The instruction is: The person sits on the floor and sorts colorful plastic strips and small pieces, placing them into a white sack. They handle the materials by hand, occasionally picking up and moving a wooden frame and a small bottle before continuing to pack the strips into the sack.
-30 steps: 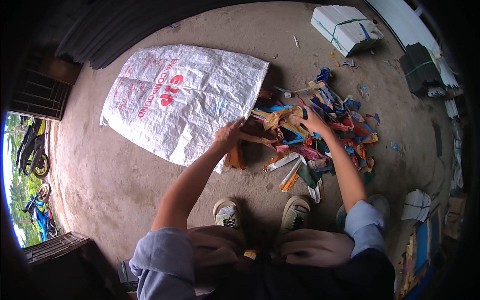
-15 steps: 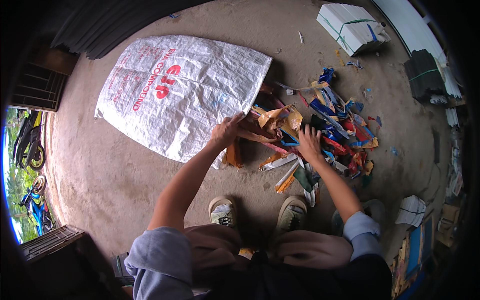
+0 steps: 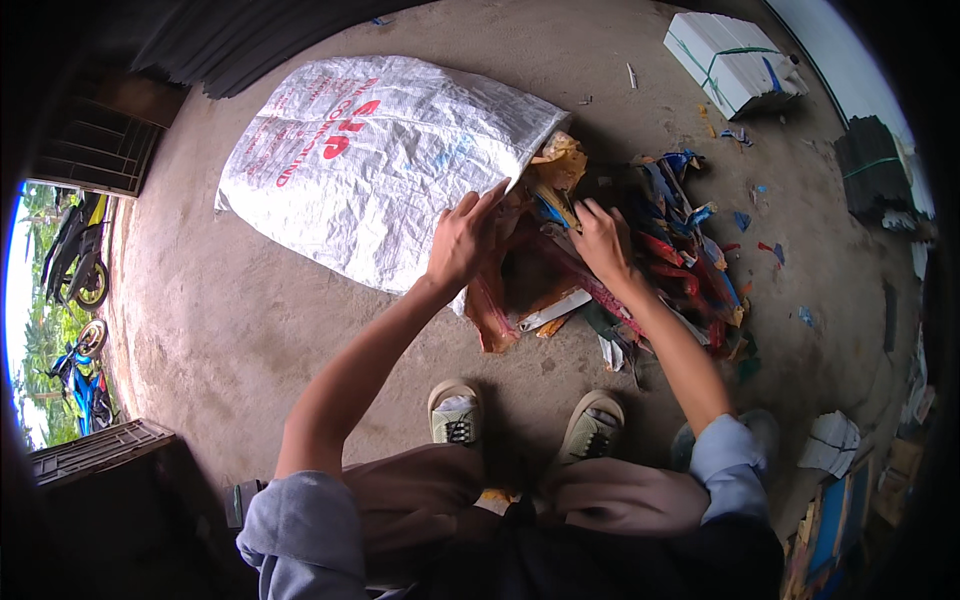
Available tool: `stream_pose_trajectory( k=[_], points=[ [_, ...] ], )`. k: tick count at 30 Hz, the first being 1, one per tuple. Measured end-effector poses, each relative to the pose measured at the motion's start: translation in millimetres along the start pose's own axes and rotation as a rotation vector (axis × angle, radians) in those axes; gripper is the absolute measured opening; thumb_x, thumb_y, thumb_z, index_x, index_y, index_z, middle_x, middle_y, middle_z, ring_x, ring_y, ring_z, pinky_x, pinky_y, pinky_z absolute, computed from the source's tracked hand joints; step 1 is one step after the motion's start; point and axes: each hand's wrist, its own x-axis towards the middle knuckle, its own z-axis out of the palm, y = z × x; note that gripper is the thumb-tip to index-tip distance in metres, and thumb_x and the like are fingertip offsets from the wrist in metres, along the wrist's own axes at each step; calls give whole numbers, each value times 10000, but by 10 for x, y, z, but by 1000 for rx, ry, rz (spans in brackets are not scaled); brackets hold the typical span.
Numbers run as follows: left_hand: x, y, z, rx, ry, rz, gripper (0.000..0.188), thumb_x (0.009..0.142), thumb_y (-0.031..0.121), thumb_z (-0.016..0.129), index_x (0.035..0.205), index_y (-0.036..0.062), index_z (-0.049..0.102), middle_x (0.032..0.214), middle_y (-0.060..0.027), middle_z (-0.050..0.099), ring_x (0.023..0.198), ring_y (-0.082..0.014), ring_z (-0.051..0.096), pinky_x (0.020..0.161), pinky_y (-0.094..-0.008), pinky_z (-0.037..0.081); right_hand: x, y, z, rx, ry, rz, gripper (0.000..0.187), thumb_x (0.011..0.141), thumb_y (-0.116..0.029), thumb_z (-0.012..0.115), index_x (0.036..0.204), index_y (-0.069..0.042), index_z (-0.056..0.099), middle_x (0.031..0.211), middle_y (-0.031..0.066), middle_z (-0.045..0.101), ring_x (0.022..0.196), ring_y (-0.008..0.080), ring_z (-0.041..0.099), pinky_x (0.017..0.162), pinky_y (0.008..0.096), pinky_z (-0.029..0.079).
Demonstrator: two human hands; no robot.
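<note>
At eleven o'clock on the concrete floor [image 3: 190, 320], a white woven sack [image 3: 400, 205] is laid flat, red print up, mouth turned toward four o'clock. Its rim is touched by the fingertips of the left hand [image 3: 462, 240], just above centre; thumb hidden, so whether the rim is pinched or only pressed cannot be told. At two o'clock, a yellow scrap [image 3: 563, 172] at the sack mouth is held by the right hand [image 3: 604, 243], fingers curled in narrow on its lower end. A reddish-brown scrap [image 3: 490, 312] is seen hanging below the left hand. The scrap pile [image 3: 690, 275], mixed colours, is spread at three o'clock.

Risks, as judged: the mouth could be folded shut if the rim is let slip, the sack being thin and limp. The yellow scrap could be snagged on the rim, or others dragged along, since the strips look tangled. Loose bits could be scattered if the pile is pulled hard. Skin could be scratched if any torn edges are stiff; stiffness can't be judged. Scraps could be stepped on if the shoes [image 3: 592, 428], set near six o'clock, are shifted forward.
</note>
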Motion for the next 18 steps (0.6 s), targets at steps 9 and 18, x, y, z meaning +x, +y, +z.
stream_pose_trajectory(
  k=[9,18],
  points=[
    [22,-11,173,166,-434,-190,516,807,352,587,1281,228,424,1010,-133,592,875,-349,608,724,-422,504,31,342,636,298,-365,74,599,747,-293,676,1238,-36,449,1160,229,462,1137,375,426,937,413,376],
    [22,-332,290,163,-302,-7,494,796,413,601,1230,216,471,965,-145,619,781,-330,626,647,-409,505,-422,1554,-569,217,152,731,809,725,-542,633,1242,36,402,1257,259,392,1176,351,404,952,400,359]
  ],
)
